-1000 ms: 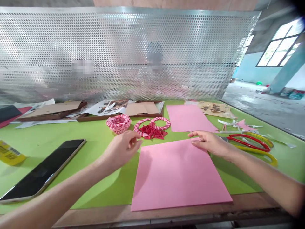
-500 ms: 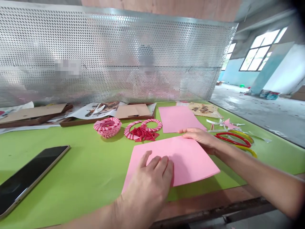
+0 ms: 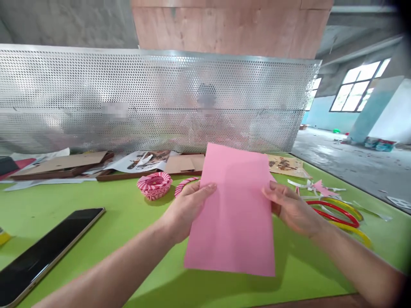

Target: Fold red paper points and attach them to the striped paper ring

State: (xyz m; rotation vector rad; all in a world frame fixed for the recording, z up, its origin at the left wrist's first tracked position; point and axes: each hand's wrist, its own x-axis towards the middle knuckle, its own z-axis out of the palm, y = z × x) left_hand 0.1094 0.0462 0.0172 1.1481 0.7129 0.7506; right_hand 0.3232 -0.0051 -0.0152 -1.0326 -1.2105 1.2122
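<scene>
Both my hands lift a sheet of pink card [image 3: 231, 209] above the green tabletop [image 3: 80, 222], its long side running away from me. My left hand [image 3: 189, 209] pinches its left edge, and my right hand [image 3: 290, 209] grips its right edge, with fingers on the near face. A woven pink-and-white paper basket [image 3: 154, 185] stands just beyond my left hand. A striped paper ring [image 3: 186, 186] is partly hidden behind that hand. The raised sheet hides the area behind it.
A black smartphone [image 3: 48, 252] lies at the left. Red and yellow plastic loops [image 3: 334, 214] and paper scraps lie at the right. Cardboard trays and printed paper line the far edge, before a perforated metal screen [image 3: 160, 98] with a blurred person behind it.
The pink sheet has risen off the table and now stands tilted up between both hands. My left hand has moved from its near edge to its side. The view has tilted upward.
</scene>
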